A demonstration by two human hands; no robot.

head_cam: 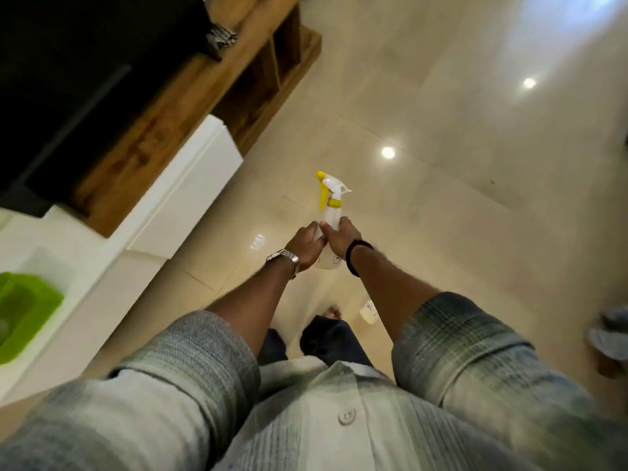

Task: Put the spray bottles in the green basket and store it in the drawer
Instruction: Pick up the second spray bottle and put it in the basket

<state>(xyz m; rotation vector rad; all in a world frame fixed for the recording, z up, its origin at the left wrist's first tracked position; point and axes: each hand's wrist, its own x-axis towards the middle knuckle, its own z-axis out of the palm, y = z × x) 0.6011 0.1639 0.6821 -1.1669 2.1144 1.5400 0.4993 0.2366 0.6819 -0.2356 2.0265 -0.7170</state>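
Just one spray bottle (330,217) was in view, white with a yellow nozzle and collar. It was held out in front over the shiny floor (441,130), long axis running away from the person, spray head at the far end with the nozzle aimed left. Both hands were wrapped around its body, left hand (307,244) and right hand (339,237) touching. One green basket (23,311) sat on the white counter (112,266), well off to the left.
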